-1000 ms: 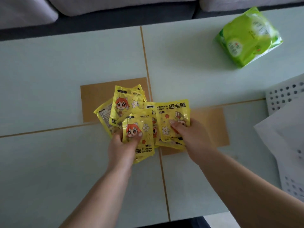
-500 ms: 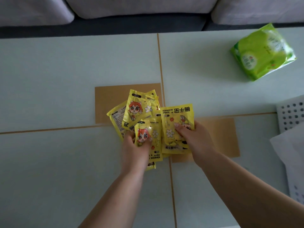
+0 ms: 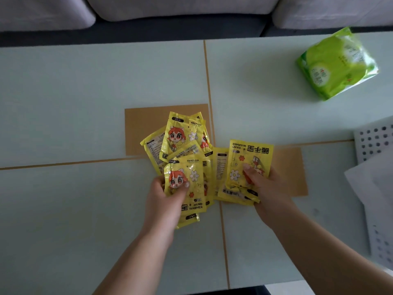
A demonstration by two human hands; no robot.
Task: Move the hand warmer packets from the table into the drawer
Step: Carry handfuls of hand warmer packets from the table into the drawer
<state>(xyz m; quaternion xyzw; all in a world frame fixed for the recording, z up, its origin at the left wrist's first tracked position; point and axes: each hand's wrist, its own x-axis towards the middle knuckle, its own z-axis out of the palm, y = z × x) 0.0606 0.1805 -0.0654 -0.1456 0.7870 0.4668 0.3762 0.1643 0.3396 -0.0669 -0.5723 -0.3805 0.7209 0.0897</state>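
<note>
Several yellow hand warmer packets (image 3: 182,137) with a red-haired cartoon figure lie heaped at the middle of the pale green table (image 3: 85,92). My left hand (image 3: 163,199) grips a bunch of packets (image 3: 191,188) at the near side of the heap, thumb on the top one. My right hand (image 3: 268,188) holds a second bunch (image 3: 240,167), printed upside down, slightly right of the heap, thumb pressed on its face. No drawer is visible.
A green plastic bag (image 3: 338,64) lies at the far right of the table. A white perforated panel (image 3: 374,141) and white sheets (image 3: 378,184) overlap the right edge. Brown squares (image 3: 144,124) are inlaid around the table's centre. Grey sofa cushions (image 3: 180,7) run behind.
My right hand has drawn its bunch of packets to the right, away from the heap, opening a gap. My left hand has kept its grip on the near packets.
</note>
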